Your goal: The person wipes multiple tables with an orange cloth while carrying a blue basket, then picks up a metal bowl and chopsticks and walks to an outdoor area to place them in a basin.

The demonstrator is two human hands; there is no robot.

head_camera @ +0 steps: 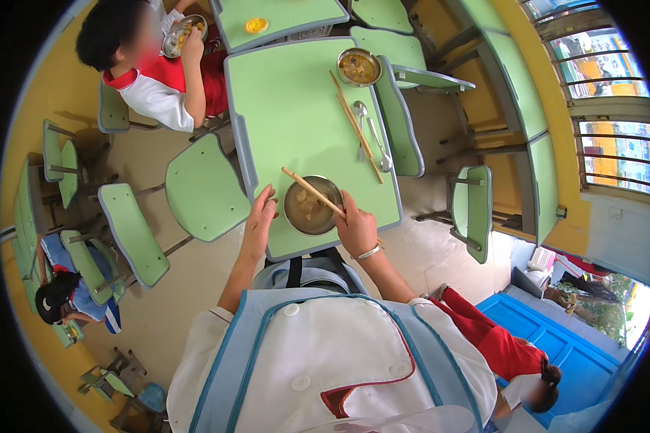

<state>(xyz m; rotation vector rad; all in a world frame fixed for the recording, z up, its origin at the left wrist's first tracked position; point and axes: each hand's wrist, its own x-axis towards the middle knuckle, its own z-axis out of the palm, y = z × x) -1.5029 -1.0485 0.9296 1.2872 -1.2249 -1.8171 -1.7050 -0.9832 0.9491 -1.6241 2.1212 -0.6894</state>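
A round metal bowl [313, 227] holding soup with pieces in it stands at the near end of the green table [292, 97]. My right hand [356, 223], with a silver-coloured bangle at the wrist, grips a pair of wooden chopsticks [309, 187] that slant over the bowl. Just left of the bowl is my left hand [261, 216], fingers apart and holding nothing. Farther off on the table, another metal bowl with food [358, 67] stands at the right corner. More wooden chopsticks [356, 124] and metal spoons [361, 108] lie along the right edge.
A person [157, 81] sits at the upper left, holding a metal bowl [169, 40] of food. Green chairs [208, 187] flank the table on both sides. A small yellow dish [256, 25] sits on the adjoining table. Other people are at the lower left and lower right, near a blue door [563, 352].
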